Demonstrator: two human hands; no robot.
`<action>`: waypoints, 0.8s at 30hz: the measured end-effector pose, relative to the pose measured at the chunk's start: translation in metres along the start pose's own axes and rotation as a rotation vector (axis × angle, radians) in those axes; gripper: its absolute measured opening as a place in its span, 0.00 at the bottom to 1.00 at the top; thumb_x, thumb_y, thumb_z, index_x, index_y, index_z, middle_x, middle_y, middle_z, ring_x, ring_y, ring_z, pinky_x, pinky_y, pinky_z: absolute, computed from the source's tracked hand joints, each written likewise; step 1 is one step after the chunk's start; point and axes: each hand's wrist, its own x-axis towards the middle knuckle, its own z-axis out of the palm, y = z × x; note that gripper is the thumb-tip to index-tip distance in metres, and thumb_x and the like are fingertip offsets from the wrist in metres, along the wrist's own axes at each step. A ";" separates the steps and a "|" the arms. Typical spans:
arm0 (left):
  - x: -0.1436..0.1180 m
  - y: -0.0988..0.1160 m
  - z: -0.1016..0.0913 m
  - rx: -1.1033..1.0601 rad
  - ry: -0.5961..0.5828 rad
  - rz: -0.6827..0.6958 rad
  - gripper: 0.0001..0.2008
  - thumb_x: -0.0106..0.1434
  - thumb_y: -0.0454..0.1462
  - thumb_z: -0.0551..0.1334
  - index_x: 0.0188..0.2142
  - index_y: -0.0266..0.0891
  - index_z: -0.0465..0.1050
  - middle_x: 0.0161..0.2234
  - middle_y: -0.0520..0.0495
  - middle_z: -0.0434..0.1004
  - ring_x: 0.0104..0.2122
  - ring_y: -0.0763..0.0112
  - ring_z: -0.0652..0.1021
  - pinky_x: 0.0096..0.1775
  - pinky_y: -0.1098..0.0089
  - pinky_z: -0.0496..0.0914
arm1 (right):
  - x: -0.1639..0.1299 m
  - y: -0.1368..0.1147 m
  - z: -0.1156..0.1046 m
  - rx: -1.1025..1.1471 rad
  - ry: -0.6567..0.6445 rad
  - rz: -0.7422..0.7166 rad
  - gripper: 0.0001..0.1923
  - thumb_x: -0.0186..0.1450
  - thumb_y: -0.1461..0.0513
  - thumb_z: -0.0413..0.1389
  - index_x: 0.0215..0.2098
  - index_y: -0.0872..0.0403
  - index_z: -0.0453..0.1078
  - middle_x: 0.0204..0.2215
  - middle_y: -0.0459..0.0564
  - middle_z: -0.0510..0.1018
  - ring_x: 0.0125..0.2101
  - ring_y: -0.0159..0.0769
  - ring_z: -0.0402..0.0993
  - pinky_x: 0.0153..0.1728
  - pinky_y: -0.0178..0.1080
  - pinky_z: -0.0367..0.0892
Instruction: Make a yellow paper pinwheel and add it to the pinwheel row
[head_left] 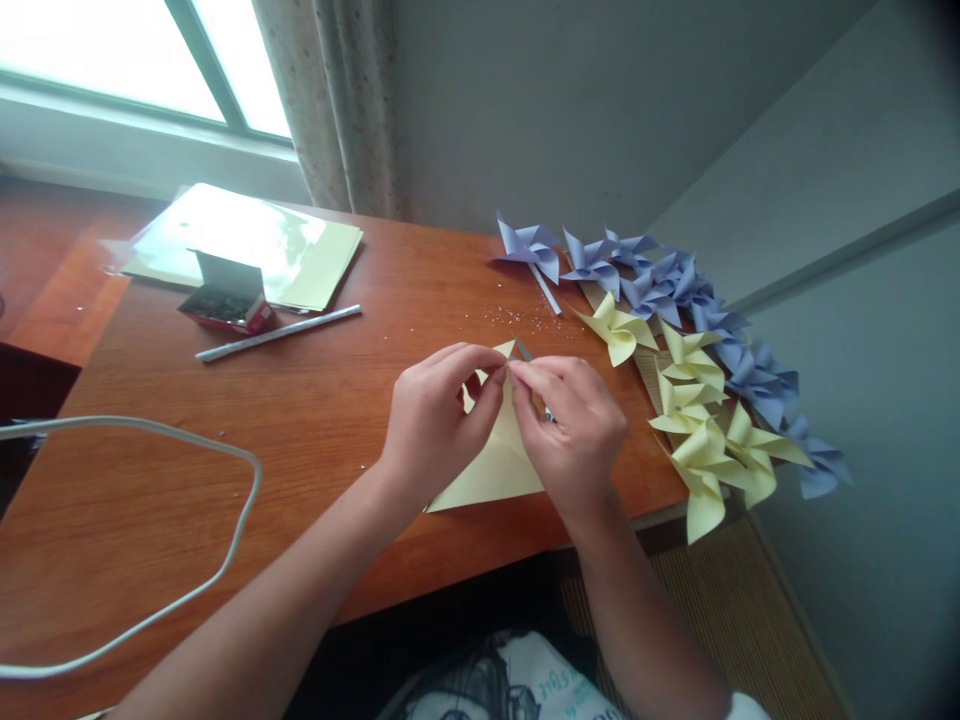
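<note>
My left hand and my right hand meet fingertip to fingertip above the table, both pinched closed. Whatever sits between the fingertips is too small to make out. Beneath them lies a sheet of pale yellow paper, partly covered by the hands, with one corner pointing away from me. A thin grey object pokes out beyond my right fingers; the rest of it is hidden, so its kind is unclear. To the right of my right hand is a yellow paper pinwheel, apart from it.
Several yellow and purple pinwheels crowd the table's right edge. At the back left are a small open box of dark bits, a rolled paper stick and stacked paper. A white cable loops at left; tiny scraps lie mid-table.
</note>
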 end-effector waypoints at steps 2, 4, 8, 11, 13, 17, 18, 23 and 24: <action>-0.001 0.000 0.000 0.035 0.005 0.023 0.05 0.65 0.32 0.61 0.34 0.39 0.76 0.28 0.50 0.79 0.26 0.74 0.75 0.28 0.74 0.68 | 0.001 0.000 0.000 -0.012 0.000 -0.003 0.09 0.68 0.68 0.58 0.42 0.49 0.78 0.33 0.50 0.81 0.35 0.38 0.78 0.39 0.40 0.74; -0.001 0.000 0.000 0.060 0.008 0.035 0.05 0.66 0.33 0.61 0.34 0.39 0.76 0.28 0.50 0.78 0.26 0.74 0.75 0.29 0.73 0.68 | 0.001 0.000 0.000 -0.017 -0.004 -0.002 0.09 0.68 0.68 0.58 0.42 0.49 0.78 0.33 0.50 0.81 0.35 0.38 0.77 0.39 0.40 0.74; -0.001 0.002 0.000 0.077 0.006 0.045 0.06 0.66 0.33 0.61 0.34 0.38 0.76 0.28 0.50 0.78 0.27 0.74 0.74 0.30 0.73 0.68 | 0.002 -0.002 0.000 0.005 -0.008 0.008 0.09 0.67 0.68 0.58 0.42 0.51 0.78 0.33 0.51 0.81 0.35 0.38 0.77 0.39 0.41 0.74; -0.001 0.003 -0.001 0.063 0.017 0.035 0.06 0.66 0.34 0.61 0.33 0.38 0.76 0.28 0.50 0.78 0.26 0.75 0.74 0.29 0.74 0.68 | 0.003 -0.005 -0.002 0.038 -0.024 0.032 0.10 0.67 0.68 0.57 0.42 0.50 0.78 0.34 0.51 0.81 0.35 0.39 0.78 0.39 0.41 0.74; 0.000 0.002 -0.002 0.036 0.028 0.008 0.05 0.65 0.34 0.62 0.33 0.38 0.76 0.29 0.50 0.79 0.25 0.75 0.73 0.28 0.74 0.68 | 0.003 -0.006 -0.003 0.050 -0.046 0.041 0.11 0.67 0.68 0.57 0.44 0.50 0.79 0.35 0.52 0.81 0.37 0.39 0.78 0.40 0.42 0.74; 0.001 -0.001 -0.001 -0.114 0.029 -0.085 0.05 0.65 0.36 0.63 0.34 0.38 0.77 0.28 0.49 0.80 0.24 0.75 0.74 0.26 0.74 0.68 | 0.003 -0.007 -0.007 0.068 -0.094 0.053 0.14 0.67 0.68 0.56 0.48 0.50 0.78 0.39 0.53 0.81 0.41 0.40 0.78 0.44 0.44 0.75; 0.001 -0.003 0.000 -0.164 0.020 -0.115 0.05 0.65 0.37 0.63 0.34 0.38 0.77 0.28 0.49 0.80 0.24 0.75 0.74 0.27 0.74 0.69 | 0.003 -0.007 -0.007 0.075 -0.105 0.060 0.15 0.68 0.68 0.55 0.49 0.50 0.78 0.40 0.53 0.81 0.41 0.41 0.78 0.45 0.44 0.75; 0.001 -0.005 0.001 -0.337 -0.008 -0.233 0.06 0.65 0.38 0.64 0.34 0.38 0.78 0.30 0.47 0.81 0.27 0.71 0.77 0.29 0.72 0.72 | 0.003 -0.008 -0.007 0.139 -0.129 0.115 0.15 0.68 0.68 0.54 0.49 0.51 0.78 0.41 0.54 0.80 0.43 0.40 0.78 0.46 0.44 0.75; 0.001 -0.005 0.001 -0.351 -0.009 -0.244 0.06 0.64 0.37 0.64 0.34 0.38 0.78 0.30 0.47 0.81 0.28 0.71 0.77 0.29 0.72 0.72 | 0.004 -0.008 -0.008 0.163 -0.132 0.132 0.14 0.68 0.68 0.55 0.48 0.52 0.78 0.41 0.54 0.80 0.43 0.40 0.78 0.46 0.44 0.75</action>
